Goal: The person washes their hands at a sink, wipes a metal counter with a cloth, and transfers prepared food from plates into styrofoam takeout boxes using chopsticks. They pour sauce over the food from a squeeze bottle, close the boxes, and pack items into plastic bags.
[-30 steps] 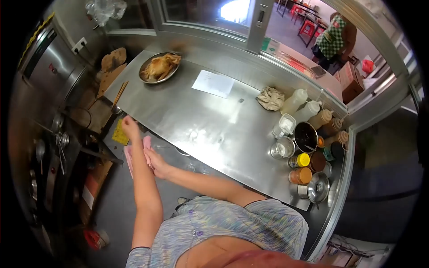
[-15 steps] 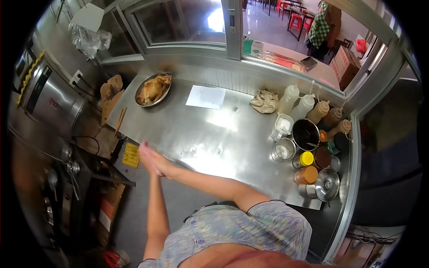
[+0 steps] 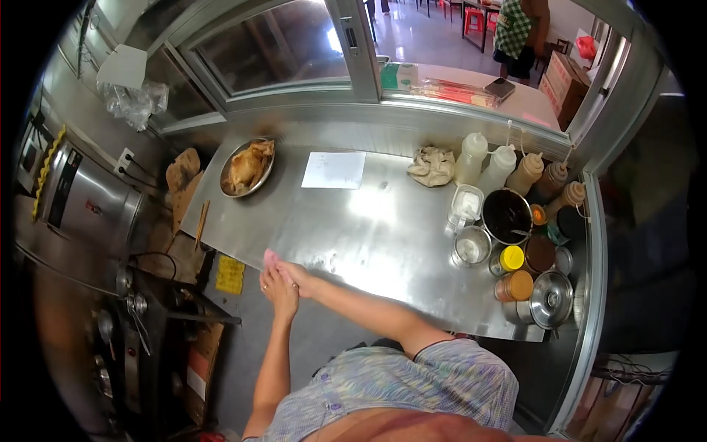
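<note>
My left hand [image 3: 279,295] and my right hand [image 3: 297,279] are pressed together just off the front left edge of the steel table [image 3: 324,236]. The left hand's fingers, with a ring showing, lie closed over the right hand. Most of the right hand's fingers are hidden behind the left. A pink patch [image 3: 270,258] shows at the tips; whether it is fingertips or a small cloth I cannot tell. Beyond the hands, a whole cooked chicken [image 3: 250,166] sits in a metal dish [image 3: 239,193]. A white paper [image 3: 333,170] lies to its right.
Chopsticks [image 3: 201,224] rest at the table's left edge. Squeeze bottles [image 3: 470,159], a pot of dark sauce [image 3: 507,214], jars [image 3: 513,286] and a lidded pot [image 3: 551,299] crowd the right end. A stove [image 3: 140,346] stands lower left. Outside the window is a person [image 3: 520,37].
My joined hands have moved right and slightly down in view, and the left hand's fingers now fold over the right. The view has shifted; the person outside appears farther left.
</note>
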Demonstrator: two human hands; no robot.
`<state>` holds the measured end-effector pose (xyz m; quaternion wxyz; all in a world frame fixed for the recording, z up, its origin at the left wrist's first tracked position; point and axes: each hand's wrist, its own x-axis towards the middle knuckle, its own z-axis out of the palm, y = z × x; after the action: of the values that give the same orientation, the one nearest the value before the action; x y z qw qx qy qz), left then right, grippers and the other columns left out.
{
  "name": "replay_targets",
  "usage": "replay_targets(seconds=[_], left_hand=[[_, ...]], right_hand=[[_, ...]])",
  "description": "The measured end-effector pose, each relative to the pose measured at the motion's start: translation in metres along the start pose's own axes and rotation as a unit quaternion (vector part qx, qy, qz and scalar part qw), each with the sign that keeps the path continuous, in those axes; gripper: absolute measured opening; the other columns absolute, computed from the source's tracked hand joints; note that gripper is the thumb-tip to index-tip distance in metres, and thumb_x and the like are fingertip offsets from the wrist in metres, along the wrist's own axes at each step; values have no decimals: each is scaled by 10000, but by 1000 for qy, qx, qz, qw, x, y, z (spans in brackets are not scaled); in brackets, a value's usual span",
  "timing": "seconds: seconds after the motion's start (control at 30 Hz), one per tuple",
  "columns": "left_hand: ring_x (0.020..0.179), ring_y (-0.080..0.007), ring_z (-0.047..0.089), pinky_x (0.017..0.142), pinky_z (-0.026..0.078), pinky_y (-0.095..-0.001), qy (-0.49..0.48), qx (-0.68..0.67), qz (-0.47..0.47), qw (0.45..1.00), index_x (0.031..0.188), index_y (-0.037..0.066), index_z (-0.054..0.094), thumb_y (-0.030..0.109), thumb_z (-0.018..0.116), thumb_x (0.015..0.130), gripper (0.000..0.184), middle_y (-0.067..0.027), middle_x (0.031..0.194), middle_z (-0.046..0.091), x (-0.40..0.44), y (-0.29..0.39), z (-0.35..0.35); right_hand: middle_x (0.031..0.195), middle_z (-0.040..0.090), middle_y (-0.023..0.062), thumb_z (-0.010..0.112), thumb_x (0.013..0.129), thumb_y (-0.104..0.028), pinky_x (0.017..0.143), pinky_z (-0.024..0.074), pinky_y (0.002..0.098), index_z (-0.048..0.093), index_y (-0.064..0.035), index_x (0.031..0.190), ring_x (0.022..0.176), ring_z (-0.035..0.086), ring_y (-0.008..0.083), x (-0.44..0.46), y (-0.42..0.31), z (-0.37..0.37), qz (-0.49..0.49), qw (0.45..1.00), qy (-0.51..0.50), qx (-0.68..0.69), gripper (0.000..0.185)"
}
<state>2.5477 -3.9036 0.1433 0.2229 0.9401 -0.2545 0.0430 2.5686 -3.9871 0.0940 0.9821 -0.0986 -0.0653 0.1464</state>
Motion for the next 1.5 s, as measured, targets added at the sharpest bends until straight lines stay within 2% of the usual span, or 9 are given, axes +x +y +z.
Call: replay_targets(seconds=[0.23, 0.33, 0.37, 0.5, 0.77, 1.07, 1.27, 1.47, 1.5], left_hand=[[1147, -320, 385, 935, 287, -523, -41, 85, 168, 981, 1203, 78, 442, 228, 552, 786, 456, -141, 1274, 380, -11, 30, -10], [1093, -309, 436, 887, 368, -439, -270, -92, -8, 959, 1146, 75, 490, 205, 561, 782, 393, -157, 1224, 428, -12, 12, 3], [1027, -286, 484, 818, 413, -377, -318, -5, 58, 946, 1139, 82, 488, 214, 570, 777, 395, -163, 1146, 484, -10, -34, 45], [987, -252, 513, 815, 407, -357, -265, -24, 222, 938, 1146, 102, 468, 264, 522, 813, 375, -122, 1091, 523, -38, -23, 53], [959, -234, 536, 821, 430, -319, -425, 68, 226, 874, 1252, 102, 367, 301, 426, 882, 424, -118, 1149, 503, -68, 39, -6], [1035, -224, 517, 873, 413, -310, -380, -299, 123, 867, 1254, 28, 364, 140, 491, 863, 426, -133, 1125, 527, -66, 37, -18], [924, -226, 577, 799, 449, -299, -210, -253, -125, 936, 1178, 21, 469, 144, 551, 815, 393, -159, 1099, 541, -88, -84, -4], [903, -295, 584, 793, 456, -365, -279, -10, -185, 942, 1130, 32, 525, 258, 567, 785, 414, -215, 1089, 535, -177, -152, 22], [900, -307, 583, 795, 454, -379, -301, 6, -193, 934, 1122, 34, 533, 269, 561, 785, 411, -221, 1086, 533, -200, -165, 29]], right_hand=[[988, 592, 54, 431, 896, -314, 865, 397, 289, 501, -70, 1110, 879, 569, 181, -48, -65, 9, -223, 911, 224, -266, 332], [1153, 530, 105, 450, 880, -216, 882, 400, 307, 451, -13, 1189, 1041, 509, 196, -48, -63, 7, -226, 695, 11, -682, 370], [1075, 594, 59, 474, 868, -258, 822, 422, 332, 569, -99, 1079, 901, 579, 160, -75, -44, 73, -164, 755, -4, -635, 281], [952, 609, 123, 395, 859, -353, 753, 434, 426, 585, -132, 1042, 872, 562, 307, -86, 24, 95, -48, 440, -159, -882, 344], [848, 613, 129, 406, 859, -402, 674, 442, 359, 584, -39, 906, 782, 572, 265, -105, -9, 110, 220, 768, -170, -576, 407], [882, 606, 120, 466, 844, -411, 568, 477, 306, 565, -9, 997, 696, 569, 171, -85, -49, -13, 306, 885, 25, -349, 441], [975, 592, 75, 478, 863, -340, 491, 447, 240, 530, -28, 1091, 697, 608, 174, -128, -174, 34, -142, 949, 179, -216, 389], [1110, 542, 98, 480, 821, -343, 828, 413, 409, 467, -216, 1223, 946, 547, 264, -127, -277, 37, -178, 199, 315, -911, 422], [1151, 513, 99, 503, 792, -321, 876, 360, 445, 480, -196, 1206, 1017, 487, 281, -122, -287, 13, -142, 183, 324, -917, 433]])
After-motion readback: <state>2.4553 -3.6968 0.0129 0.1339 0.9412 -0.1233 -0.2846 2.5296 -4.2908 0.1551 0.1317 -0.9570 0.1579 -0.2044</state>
